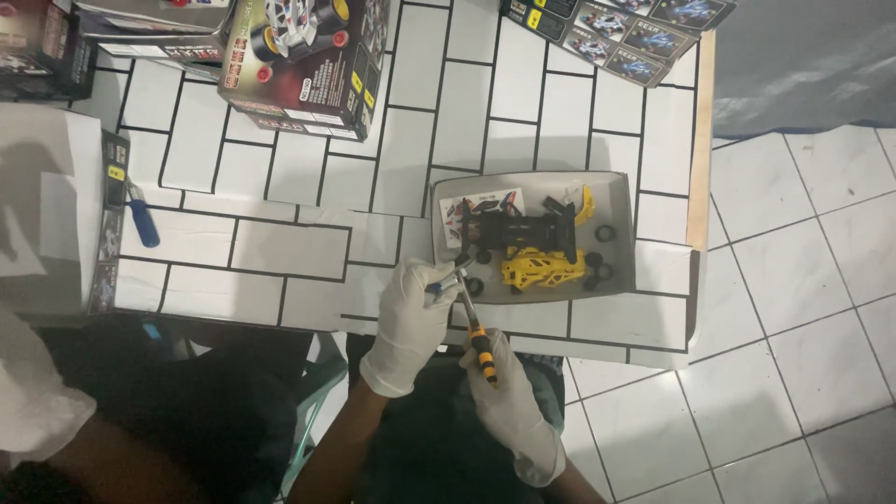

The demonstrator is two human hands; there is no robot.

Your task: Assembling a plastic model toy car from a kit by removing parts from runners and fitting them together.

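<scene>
Head view: brick-patterned table (280,252); pale, perhaps marbled, floor tiles (803,280).

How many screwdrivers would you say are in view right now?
2: a yellow-and-black screwdriver in the right hand, and a blue-handled screwdriver lying on the tabletop, left. Others may be hidden.

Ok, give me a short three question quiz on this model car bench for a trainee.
1. True or false: the right hand holds a screwdriver.
2. What colour is the car body in the tray?
3. Where is the blue tool? A) in the tray B) on the table, left of the tray C) in the left hand

Key: 1 true; 2 yellow; 3 B.
</scene>
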